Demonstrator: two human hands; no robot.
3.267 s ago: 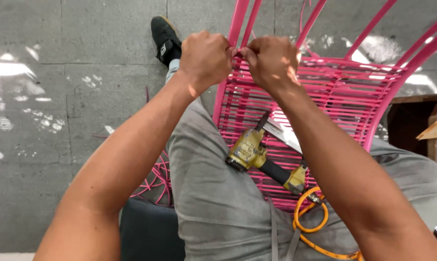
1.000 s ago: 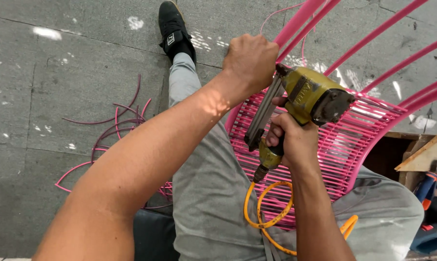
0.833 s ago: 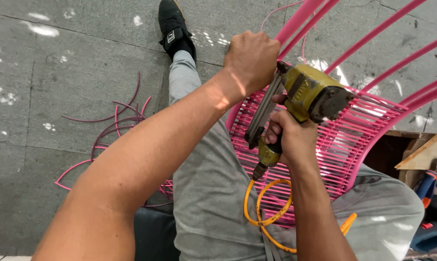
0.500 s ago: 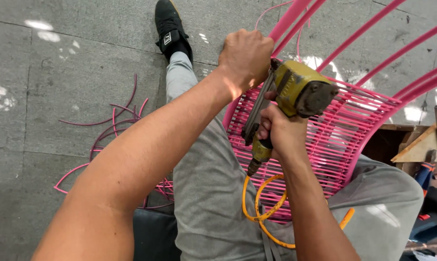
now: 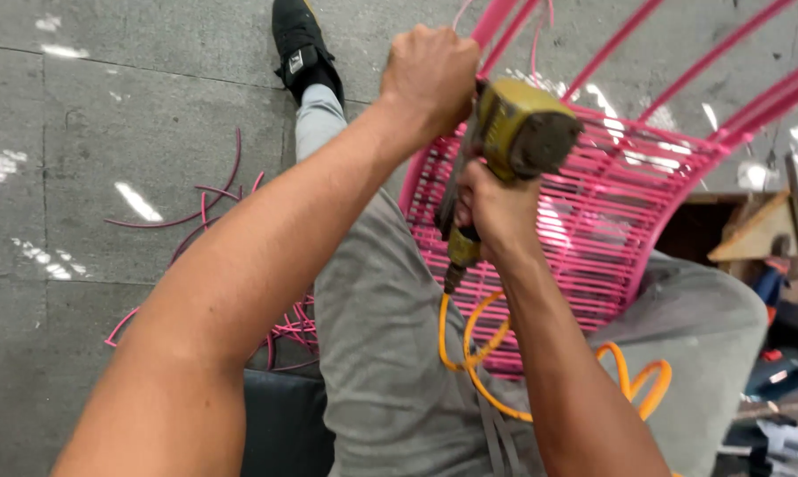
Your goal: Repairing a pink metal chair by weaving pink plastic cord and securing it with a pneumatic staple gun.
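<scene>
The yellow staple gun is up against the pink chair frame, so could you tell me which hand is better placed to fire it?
Probably the right hand: it grips the staple gun, while the left hand is fisted on the frame.

Right hand (image 5: 496,208) has its grip on a yellow staple gun (image 5: 514,146), left hand (image 5: 434,75) clenching the pink chair frame (image 5: 673,168).

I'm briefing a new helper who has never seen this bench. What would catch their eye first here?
The bright pink woven chair frame lying across the person's lap, right of centre. At its top edge the right hand holds a yellow pneumatic stapler with an orange coiled hose below, while the left hand grips the rim.
</scene>
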